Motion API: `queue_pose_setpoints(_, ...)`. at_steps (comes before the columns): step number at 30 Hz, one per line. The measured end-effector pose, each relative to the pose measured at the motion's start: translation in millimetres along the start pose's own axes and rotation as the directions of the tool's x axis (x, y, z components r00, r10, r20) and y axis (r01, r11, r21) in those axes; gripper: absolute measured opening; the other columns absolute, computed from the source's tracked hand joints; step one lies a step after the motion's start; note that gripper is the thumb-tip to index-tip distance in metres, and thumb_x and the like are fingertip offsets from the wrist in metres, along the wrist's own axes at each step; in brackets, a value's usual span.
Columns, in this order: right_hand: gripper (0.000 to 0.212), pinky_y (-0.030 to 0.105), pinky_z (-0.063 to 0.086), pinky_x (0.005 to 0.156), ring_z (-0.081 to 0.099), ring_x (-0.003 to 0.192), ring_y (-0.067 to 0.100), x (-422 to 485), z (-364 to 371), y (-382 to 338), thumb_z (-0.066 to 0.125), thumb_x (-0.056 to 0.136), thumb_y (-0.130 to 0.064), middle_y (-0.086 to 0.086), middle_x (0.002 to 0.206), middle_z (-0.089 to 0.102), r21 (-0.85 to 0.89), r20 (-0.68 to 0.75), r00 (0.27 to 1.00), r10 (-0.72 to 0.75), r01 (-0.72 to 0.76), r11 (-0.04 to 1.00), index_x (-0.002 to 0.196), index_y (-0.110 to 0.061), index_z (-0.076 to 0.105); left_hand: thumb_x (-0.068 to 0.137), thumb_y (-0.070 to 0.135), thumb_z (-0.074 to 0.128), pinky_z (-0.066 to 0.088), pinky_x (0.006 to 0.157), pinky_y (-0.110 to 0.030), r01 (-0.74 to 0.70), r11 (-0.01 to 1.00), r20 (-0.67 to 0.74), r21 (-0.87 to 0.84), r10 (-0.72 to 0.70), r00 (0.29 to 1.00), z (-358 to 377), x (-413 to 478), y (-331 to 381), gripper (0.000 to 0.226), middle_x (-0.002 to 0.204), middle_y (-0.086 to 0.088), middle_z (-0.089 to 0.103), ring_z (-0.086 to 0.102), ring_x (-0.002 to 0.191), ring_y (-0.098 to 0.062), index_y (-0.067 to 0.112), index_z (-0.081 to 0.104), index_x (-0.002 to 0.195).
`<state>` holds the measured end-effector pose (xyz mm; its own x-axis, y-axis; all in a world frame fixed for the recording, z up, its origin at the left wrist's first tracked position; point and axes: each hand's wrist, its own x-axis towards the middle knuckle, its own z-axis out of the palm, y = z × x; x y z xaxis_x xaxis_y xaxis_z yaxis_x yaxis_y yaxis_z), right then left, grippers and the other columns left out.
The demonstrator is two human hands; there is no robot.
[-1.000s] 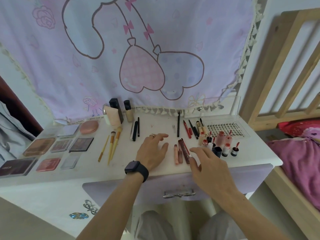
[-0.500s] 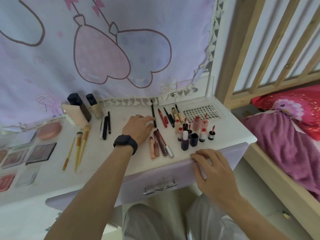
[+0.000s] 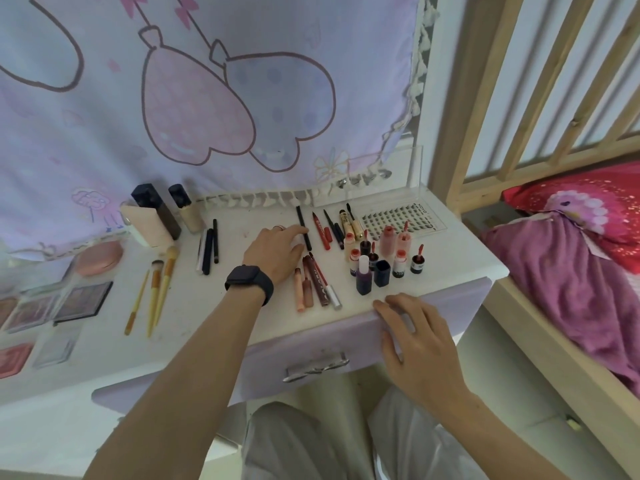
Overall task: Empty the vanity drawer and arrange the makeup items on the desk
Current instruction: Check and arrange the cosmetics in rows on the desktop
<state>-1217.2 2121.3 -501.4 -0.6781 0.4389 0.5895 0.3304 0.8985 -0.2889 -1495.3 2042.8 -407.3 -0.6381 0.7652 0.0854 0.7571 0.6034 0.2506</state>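
Note:
The white desk (image 3: 194, 299) carries rows of makeup. My left hand (image 3: 275, 252), a black watch on its wrist, lies flat on the desktop with its fingertips touching a black pencil (image 3: 303, 227). Lip glosses (image 3: 313, 285) lie just right of that wrist. Small lip tint bottles (image 3: 381, 261) stand in a cluster at the right. My right hand (image 3: 419, 344) rests with straight fingers on the front of the lilac drawer (image 3: 311, 344), which looks pushed in, its silver handle (image 3: 316, 368) below. Brushes (image 3: 157, 289), palettes (image 3: 83, 301) and foundation bottles (image 3: 156, 220) sit at the left.
A clear tray of false lashes (image 3: 398, 220) lies at the desk's back right. A pastel cartoon cloth (image 3: 207, 98) hangs behind the desk. A wooden bed frame (image 3: 491, 109) with pink and red bedding (image 3: 571, 271) stands close on the right. My knees (image 3: 346, 445) are under the drawer.
The view swung right and down. My right hand slid off the desktop onto the drawer front. My left hand reached farther back to the black pencil.

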Motion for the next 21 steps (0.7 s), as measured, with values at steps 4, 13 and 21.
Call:
queue_pose_setpoints(4,0.036,0.039,0.047,0.093,0.056,0.119,0.028,5,-9,-3,0.053,0.091,-0.022,0.005,0.128,0.062,-0.003,0.022,1.000,0.004,-0.004,1.000,0.123,-0.015,0.069,0.100,0.025,0.051,0.050,0.095,-0.041,0.039,0.996,0.028,-0.084,-0.037,0.999,-8,-8,-5,0.041,0.131,-0.001,0.060,0.055,0.120,-0.023,0.033,0.050,0.140)
queue_pose_setpoints(13,0.029,0.030,0.047,0.092,0.060,0.108,0.018,38,-32,-65,0.053,0.092,-0.024,-0.002,0.114,0.070,0.150,-0.023,0.994,-0.110,0.112,0.982,0.109,-0.014,0.074,0.100,0.030,0.052,0.047,0.099,-0.040,0.173,0.968,-0.097,-0.180,-0.192,0.977,-23,-82,-49,0.038,0.135,0.001,0.058,0.051,0.126,-0.021,0.030,0.055,0.137)
queue_pose_setpoints(21,0.033,0.028,0.044,0.095,0.046,0.124,0.012,116,-2,-142,0.053,0.098,-0.033,-0.015,0.126,0.061,0.240,0.344,0.935,-0.087,0.002,0.971,0.131,-0.030,0.059,0.104,0.036,0.041,0.024,0.120,-0.035,0.210,0.977,-0.159,-0.031,-0.212,0.964,-13,-142,-89,0.047,0.157,-0.004,0.040,0.031,0.146,-0.023,0.023,0.046,0.148)
